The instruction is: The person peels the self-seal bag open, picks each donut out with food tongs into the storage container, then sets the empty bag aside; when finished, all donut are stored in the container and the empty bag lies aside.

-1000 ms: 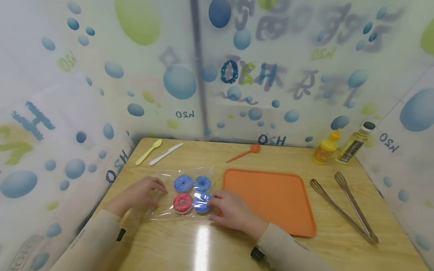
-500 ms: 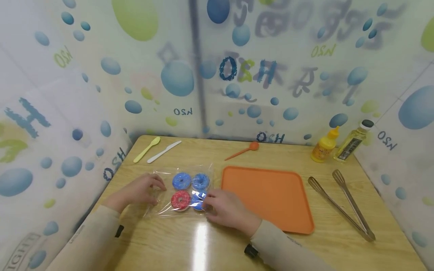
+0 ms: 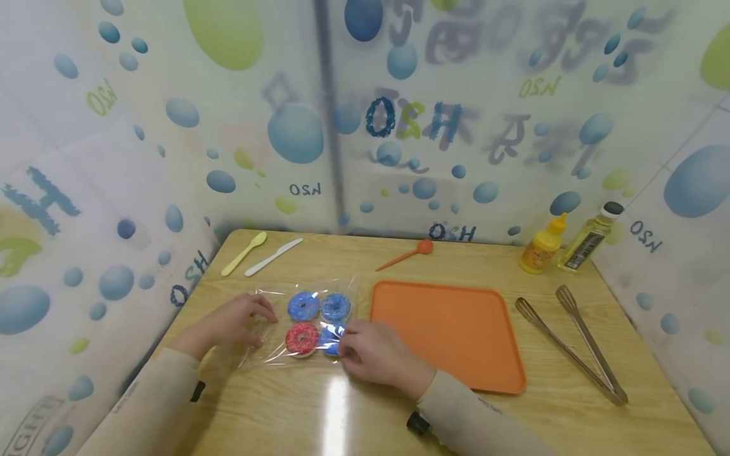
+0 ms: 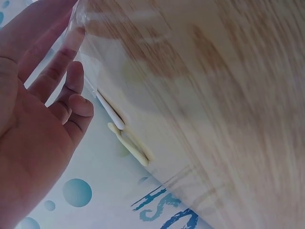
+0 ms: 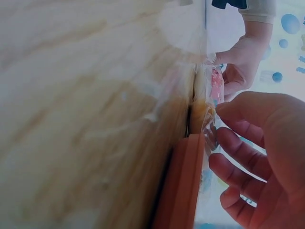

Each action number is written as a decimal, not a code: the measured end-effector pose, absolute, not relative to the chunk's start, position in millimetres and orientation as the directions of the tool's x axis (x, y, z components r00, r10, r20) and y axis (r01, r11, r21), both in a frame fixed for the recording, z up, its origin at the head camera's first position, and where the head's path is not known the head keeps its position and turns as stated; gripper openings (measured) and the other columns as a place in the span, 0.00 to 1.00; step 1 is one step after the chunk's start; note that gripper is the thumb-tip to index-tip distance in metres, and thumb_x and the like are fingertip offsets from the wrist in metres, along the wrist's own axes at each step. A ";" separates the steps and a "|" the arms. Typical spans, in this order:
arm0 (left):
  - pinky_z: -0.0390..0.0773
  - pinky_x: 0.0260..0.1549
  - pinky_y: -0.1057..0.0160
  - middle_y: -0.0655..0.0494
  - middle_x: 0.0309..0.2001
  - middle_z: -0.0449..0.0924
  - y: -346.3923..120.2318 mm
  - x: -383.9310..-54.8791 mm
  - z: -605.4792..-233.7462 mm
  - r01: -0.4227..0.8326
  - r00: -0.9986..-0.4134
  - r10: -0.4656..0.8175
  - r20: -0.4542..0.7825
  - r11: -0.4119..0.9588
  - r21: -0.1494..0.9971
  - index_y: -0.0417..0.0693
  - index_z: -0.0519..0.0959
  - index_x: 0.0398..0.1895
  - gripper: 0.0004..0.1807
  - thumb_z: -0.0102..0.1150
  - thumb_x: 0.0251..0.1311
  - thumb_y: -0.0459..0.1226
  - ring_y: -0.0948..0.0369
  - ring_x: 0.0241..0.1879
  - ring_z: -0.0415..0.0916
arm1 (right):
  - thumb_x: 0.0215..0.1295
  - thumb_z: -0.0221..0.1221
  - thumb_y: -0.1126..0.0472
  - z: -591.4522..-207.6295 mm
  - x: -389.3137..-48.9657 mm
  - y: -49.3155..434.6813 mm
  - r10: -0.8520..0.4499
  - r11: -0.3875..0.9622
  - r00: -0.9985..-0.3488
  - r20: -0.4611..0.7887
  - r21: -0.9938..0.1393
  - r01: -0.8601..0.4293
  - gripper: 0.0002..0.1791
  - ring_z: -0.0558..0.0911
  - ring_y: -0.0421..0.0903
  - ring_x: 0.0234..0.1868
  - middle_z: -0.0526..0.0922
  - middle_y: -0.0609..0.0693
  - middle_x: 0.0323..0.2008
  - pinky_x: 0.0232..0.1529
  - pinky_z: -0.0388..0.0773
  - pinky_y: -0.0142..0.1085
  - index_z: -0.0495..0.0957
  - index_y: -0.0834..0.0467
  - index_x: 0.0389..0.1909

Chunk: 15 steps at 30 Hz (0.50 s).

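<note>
A clear plastic bag [image 3: 274,354] lies on the table with ring donuts inside: a red donut [image 3: 301,339], two blue donuts behind and one blue donut [image 3: 329,339] at the front right. My left hand [image 3: 234,324] holds the bag's left edge, its bent fingers on the film. In the left wrist view, a fingertip meets the plastic [image 4: 90,71] while other fingers curl loosely. My right hand [image 3: 379,354] grips the bag's right end, thumb and forefinger at the front blue donut and partly covering it. The right wrist view has thumb and fingertips close around the bag's edge [image 5: 210,126].
An orange tray [image 3: 450,335] sits right beside the bag. Metal tongs [image 3: 587,358] lie spread farther right. Behind are a yellow spoon [image 3: 244,254], a white knife [image 3: 274,258], an orange spoon [image 3: 406,255], a yellow squeeze bottle [image 3: 542,249] and an oil bottle [image 3: 590,242].
My right hand has shifted slightly left, covering more of the front blue donut. The left hand keeps its place at the bag's left edge. The head view has tilted a little.
</note>
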<state>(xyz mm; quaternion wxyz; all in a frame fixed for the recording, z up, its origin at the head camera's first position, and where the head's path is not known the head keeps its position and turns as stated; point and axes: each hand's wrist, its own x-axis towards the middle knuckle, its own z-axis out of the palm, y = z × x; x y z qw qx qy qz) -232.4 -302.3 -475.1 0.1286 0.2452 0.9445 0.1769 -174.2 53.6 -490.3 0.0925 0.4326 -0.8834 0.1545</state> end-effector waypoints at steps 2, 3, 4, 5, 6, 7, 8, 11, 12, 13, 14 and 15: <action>0.74 0.60 0.40 0.57 0.53 0.81 -302.8 -231.1 -475.3 0.423 -0.846 0.512 -0.151 0.815 0.396 0.59 0.89 0.47 0.22 0.82 0.45 0.38 0.49 0.57 0.75 | 0.59 0.69 0.55 -490.6 -174.0 54.0 -0.729 0.579 -0.618 0.293 -0.217 -0.786 0.02 0.76 0.33 0.34 0.79 0.37 0.34 0.34 0.72 0.24 0.85 0.45 0.32; 0.74 0.59 0.41 0.57 0.53 0.81 -303.0 -230.7 -475.4 0.425 -0.845 0.513 -0.149 0.814 0.396 0.59 0.89 0.47 0.22 0.82 0.45 0.38 0.50 0.57 0.75 | 0.59 0.69 0.55 -490.9 -173.9 54.5 -0.726 0.579 -0.622 0.293 -0.229 -0.783 0.02 0.76 0.33 0.34 0.79 0.37 0.34 0.35 0.72 0.24 0.85 0.45 0.32; 0.74 0.59 0.41 0.57 0.53 0.81 -303.1 -230.4 -475.5 0.425 -0.845 0.514 -0.148 0.814 0.396 0.59 0.89 0.47 0.22 0.82 0.45 0.38 0.50 0.56 0.74 | 0.58 0.69 0.56 -491.4 -174.0 55.2 -0.722 0.578 -0.626 0.295 -0.240 -0.780 0.03 0.76 0.34 0.34 0.79 0.37 0.34 0.35 0.73 0.25 0.85 0.45 0.32; 0.74 0.59 0.41 0.57 0.53 0.81 -303.2 -230.0 -475.5 0.426 -0.845 0.514 -0.146 0.813 0.397 0.59 0.89 0.47 0.22 0.82 0.45 0.38 0.50 0.56 0.74 | 0.58 0.69 0.56 -491.8 -174.1 56.1 -0.720 0.578 -0.628 0.297 -0.245 -0.778 0.02 0.76 0.34 0.34 0.79 0.37 0.34 0.35 0.73 0.25 0.85 0.46 0.31; 0.74 0.59 0.42 0.57 0.53 0.81 -303.3 -229.8 -475.6 0.427 -0.845 0.514 -0.145 0.813 0.395 0.59 0.89 0.47 0.22 0.82 0.45 0.38 0.50 0.56 0.74 | 0.58 0.69 0.56 -491.7 -174.1 57.2 -0.717 0.577 -0.630 0.299 -0.253 -0.776 0.03 0.76 0.34 0.33 0.79 0.37 0.33 0.35 0.73 0.26 0.85 0.46 0.31; 0.74 0.58 0.42 0.57 0.53 0.81 -303.4 -229.7 -475.7 0.428 -0.846 0.514 -0.143 0.813 0.394 0.58 0.89 0.47 0.22 0.82 0.45 0.38 0.50 0.56 0.74 | 0.58 0.70 0.56 -491.6 -174.3 58.6 -0.714 0.576 -0.632 0.300 -0.262 -0.775 0.03 0.75 0.34 0.33 0.79 0.37 0.33 0.35 0.73 0.26 0.85 0.46 0.31; 0.74 0.58 0.41 0.57 0.53 0.81 -303.6 -229.8 -475.4 0.433 -0.844 0.518 -0.140 0.812 0.392 0.58 0.89 0.47 0.22 0.82 0.44 0.38 0.50 0.56 0.74 | 0.59 0.70 0.56 -491.2 -174.5 60.1 -0.712 0.573 -0.635 0.301 -0.273 -0.772 0.03 0.75 0.34 0.33 0.79 0.38 0.33 0.35 0.73 0.25 0.85 0.47 0.31; 0.74 0.59 0.41 0.56 0.54 0.81 -303.6 -230.0 -474.3 0.434 -0.845 0.517 -0.140 0.814 0.387 0.57 0.89 0.47 0.22 0.82 0.44 0.38 0.49 0.57 0.74 | 0.60 0.70 0.57 -489.2 -175.6 64.8 -0.703 0.570 -0.644 0.301 -0.302 -0.764 0.03 0.73 0.33 0.32 0.79 0.38 0.33 0.34 0.72 0.25 0.84 0.47 0.31; 0.74 0.59 0.40 0.55 0.54 0.81 -303.4 -230.2 -473.8 0.435 -0.843 0.518 -0.142 0.814 0.385 0.57 0.89 0.47 0.22 0.82 0.44 0.38 0.49 0.57 0.75 | 0.60 0.70 0.57 -488.8 -176.1 66.4 -0.702 0.568 -0.646 0.300 -0.312 -0.762 0.04 0.73 0.33 0.32 0.79 0.38 0.33 0.34 0.71 0.25 0.83 0.47 0.31; 0.74 0.59 0.40 0.55 0.54 0.81 -303.3 -230.4 -473.4 0.436 -0.842 0.519 -0.145 0.814 0.384 0.57 0.89 0.47 0.22 0.82 0.44 0.38 0.49 0.57 0.74 | 0.60 0.70 0.56 -488.8 -176.6 67.9 -0.702 0.568 -0.646 0.299 -0.312 -0.761 0.04 0.72 0.33 0.32 0.79 0.37 0.33 0.34 0.71 0.25 0.83 0.46 0.31; 0.74 0.59 0.40 0.55 0.54 0.81 -303.2 -230.4 -473.0 0.438 -0.841 0.522 -0.145 0.813 0.384 0.57 0.89 0.47 0.22 0.82 0.45 0.38 0.48 0.57 0.74 | 0.61 0.70 0.56 -488.2 -177.0 69.3 -0.701 0.572 -0.650 0.292 -0.314 -0.758 0.04 0.72 0.33 0.32 0.79 0.37 0.33 0.34 0.71 0.25 0.83 0.46 0.31; 0.74 0.59 0.40 0.55 0.54 0.81 -303.1 -230.5 -473.2 0.436 -0.841 0.520 -0.147 0.814 0.384 0.57 0.89 0.47 0.22 0.82 0.45 0.38 0.49 0.57 0.74 | 0.61 0.69 0.56 -488.0 -177.3 70.6 -0.703 0.573 -0.650 0.289 -0.312 -0.758 0.04 0.72 0.33 0.32 0.79 0.37 0.33 0.34 0.72 0.25 0.83 0.46 0.31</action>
